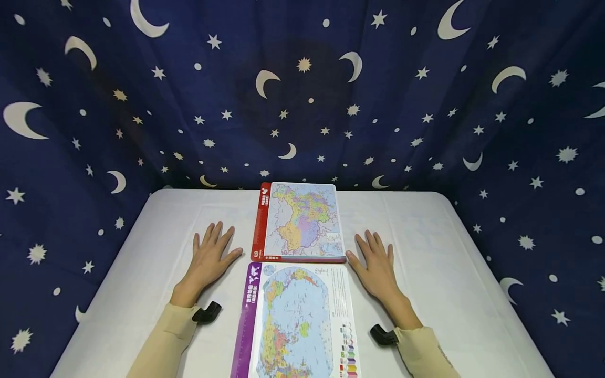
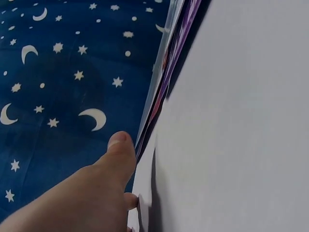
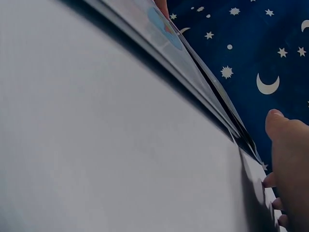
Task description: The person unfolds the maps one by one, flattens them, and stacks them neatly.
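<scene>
A map sheet with a red left border [image 1: 302, 220] lies at the far middle of the table, its lower edge showing layers like a stack. Right below it is a world map sheet with a purple left border [image 1: 295, 320], cut off by the bottom of the head view. My left hand [image 1: 207, 261] rests on the table to the left of the red-bordered map, fingers spread. On the other side, my right hand [image 1: 378, 272] lies with fingers spread, its thumb tip by that map's lower right corner. Neither hand holds anything.
A white cloth covers the table [image 1: 472, 315]. Dark blue curtains [image 1: 307, 110] with moons and stars stand behind it and along both sides. A black device sits at the left wrist [image 1: 207, 313] and another at the right wrist [image 1: 384, 335].
</scene>
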